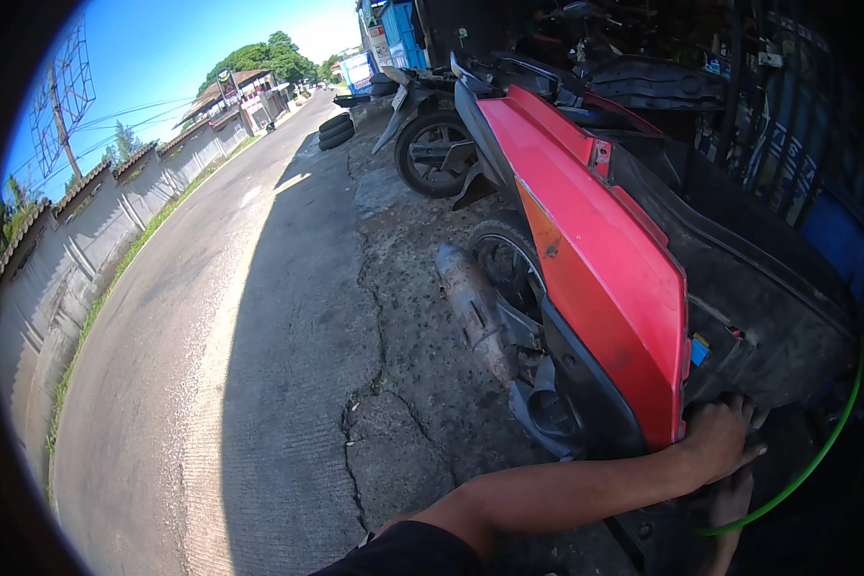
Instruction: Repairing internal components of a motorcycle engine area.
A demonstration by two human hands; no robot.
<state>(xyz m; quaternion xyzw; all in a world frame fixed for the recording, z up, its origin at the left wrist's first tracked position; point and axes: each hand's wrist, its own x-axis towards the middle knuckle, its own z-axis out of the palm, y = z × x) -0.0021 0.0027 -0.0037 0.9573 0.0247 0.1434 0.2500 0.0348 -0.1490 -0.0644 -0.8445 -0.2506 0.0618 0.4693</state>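
Note:
A motor scooter stands before me with a large red side panel point(605, 269) along its black body. My left arm crosses from the lower middle, and my left hand point(718, 440) is at the panel's lower right end, against the dark body. Its fingers are bent and closed in the shadow; whatever they grip is hidden. Just below it, my right hand point(734, 492) reaches up in deep shade, its fingers mostly concealed. A small blue part point(700, 349) shows on the body above my left hand. By my right forearm curves a bright green hose or cable point(816, 463).
The scooter's rusty exhaust point(475, 309) and rear wheel point(507, 261) are left of the panel. Another motorcycle's wheel point(436, 154) stands beyond, near stacked tires point(336, 132). Cracked concrete point(394, 437) borders the road point(178, 317). Dark shop clutter lies at the upper right.

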